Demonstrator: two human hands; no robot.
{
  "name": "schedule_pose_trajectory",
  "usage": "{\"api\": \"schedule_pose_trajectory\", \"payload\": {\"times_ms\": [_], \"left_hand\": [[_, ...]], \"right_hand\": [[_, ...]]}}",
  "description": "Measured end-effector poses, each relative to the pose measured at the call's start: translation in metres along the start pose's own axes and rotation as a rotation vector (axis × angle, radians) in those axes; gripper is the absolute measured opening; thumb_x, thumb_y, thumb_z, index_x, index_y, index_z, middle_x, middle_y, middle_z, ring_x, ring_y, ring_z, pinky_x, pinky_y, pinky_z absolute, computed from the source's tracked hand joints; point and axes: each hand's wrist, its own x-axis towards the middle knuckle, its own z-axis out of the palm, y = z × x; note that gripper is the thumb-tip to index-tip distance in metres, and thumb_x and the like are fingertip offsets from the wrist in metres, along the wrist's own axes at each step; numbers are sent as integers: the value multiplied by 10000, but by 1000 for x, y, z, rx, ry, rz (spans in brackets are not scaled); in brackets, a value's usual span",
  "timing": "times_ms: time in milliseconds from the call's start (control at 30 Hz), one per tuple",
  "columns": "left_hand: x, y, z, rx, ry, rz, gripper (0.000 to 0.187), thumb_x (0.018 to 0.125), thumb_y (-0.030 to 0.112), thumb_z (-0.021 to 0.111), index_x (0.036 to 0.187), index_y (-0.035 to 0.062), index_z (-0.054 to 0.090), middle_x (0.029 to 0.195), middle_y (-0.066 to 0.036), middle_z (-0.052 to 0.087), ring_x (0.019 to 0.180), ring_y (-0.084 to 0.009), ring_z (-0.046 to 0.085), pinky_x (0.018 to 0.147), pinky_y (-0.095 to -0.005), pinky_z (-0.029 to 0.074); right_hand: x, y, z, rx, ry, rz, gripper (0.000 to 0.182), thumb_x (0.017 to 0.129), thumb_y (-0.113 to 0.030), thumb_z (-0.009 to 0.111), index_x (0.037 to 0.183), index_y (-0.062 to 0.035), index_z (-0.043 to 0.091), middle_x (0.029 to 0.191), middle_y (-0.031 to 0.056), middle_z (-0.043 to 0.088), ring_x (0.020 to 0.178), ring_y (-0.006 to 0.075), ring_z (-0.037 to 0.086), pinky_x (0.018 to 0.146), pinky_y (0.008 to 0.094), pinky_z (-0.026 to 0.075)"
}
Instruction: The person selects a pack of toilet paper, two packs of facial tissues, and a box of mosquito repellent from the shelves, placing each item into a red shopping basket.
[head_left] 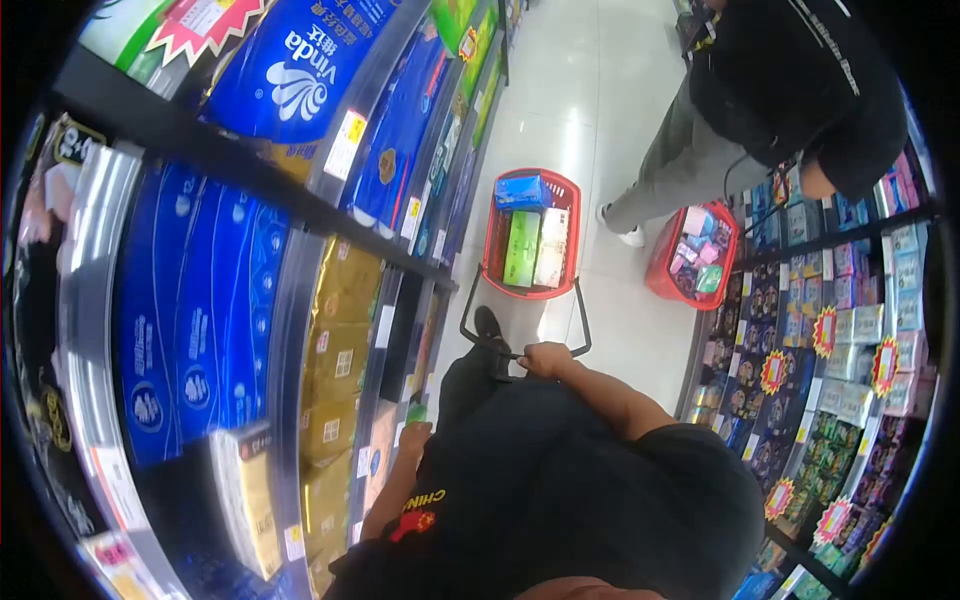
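My right hand (545, 359) is wrapped round the black handle (577, 315) of a red shopping basket (530, 293). Inside the basket lie a blue pack (522, 191), a green pack (521, 248) and a white pack (551, 247). Down at my left side, my left hand (414, 436) is close to the lower shelf, right by a small green item (417, 412). Its fingers are small and partly hidden, so I cannot tell whether it grips that item.
Blue Vinda packs (300, 85) and gold packs (335, 400) fill the shelves on my left. A person (790, 90) in grey trousers stands ahead on the right, beside another red basket (668, 262) with small packs in it. Shelves of small packs (840, 400) line the right.
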Motion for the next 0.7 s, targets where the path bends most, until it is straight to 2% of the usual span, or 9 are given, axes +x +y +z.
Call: {"api": "schedule_pose_trajectory", "payload": {"times_ms": [33,133,167,233,300,400,500,600,700], "left_hand": [[47,-60,6,327,-61,259,411,905,392,518,858,36,716,838,-191,699,795,-362,672,729,-449,506],[124,-62,27,478,-52,300,433,918,385,482,844,21,703,871,-220,689,827,-421,648,763,-495,496],[110,2,0,445,-53,166,408,928,358,479,864,21,700,854,-207,684,799,-391,656,745,-475,514],[125,60,-18,293,-30,259,396,930,356,487,880,25,699,838,-180,680,767,-349,664,697,-445,526],[125,136,-27,-72,-55,-85,376,931,356,507,894,31,691,811,-123,662,719,-258,667,608,-378,531],[151,156,-32,-273,-49,-106,272,959,265,597,963,3,670,719,-18,591,629,-147,583,535,-332,470],[168,158,-34,-126,-98,-85,233,927,253,619,919,25,667,708,-71,614,621,-229,616,534,-399,472],[199,119,-34,548,-172,469,271,904,300,591,863,54,697,768,-171,672,691,-352,666,639,-446,522],[209,122,-39,555,-175,377,228,901,243,582,837,55,694,780,-208,664,735,-396,662,688,-498,510]], "right_hand": [[4,0,-15,-15,4,13,475,971,-489,487,1062,-66,682,1055,179,704,1039,379,657,872,499,512],[15,-2,-62,-27,5,60,464,964,-486,499,1090,-76,678,1079,184,699,1051,374,655,873,497,511],[20,1,-72,-30,15,71,462,964,-483,500,1095,-77,676,1082,185,699,1052,373,655,874,499,510],[34,4,-94,-25,47,102,453,963,-480,502,1100,-84,677,1085,181,700,1051,367,658,881,503,503],[42,11,-111,-6,77,142,443,963,-478,504,1101,-97,680,1086,171,703,1047,359,662,894,508,492],[49,5,-150,-16,64,259,399,946,-440,530,1088,-107,699,1068,133,721,1068,337,666,918,520,461],[70,22,-164,-28,117,246,407,946,-444,532,1069,-97,706,1075,137,720,1068,339,667,914,534,459],[86,39,-183,-22,135,217,415,946,-447,533,1056,-87,706,1082,136,719,1054,338,673,907,533,459],[107,61,-201,-79,108,157,442,971,-488,498,1155,-129,679,1147,126,699,1106,327,652,920,535,471]]}}
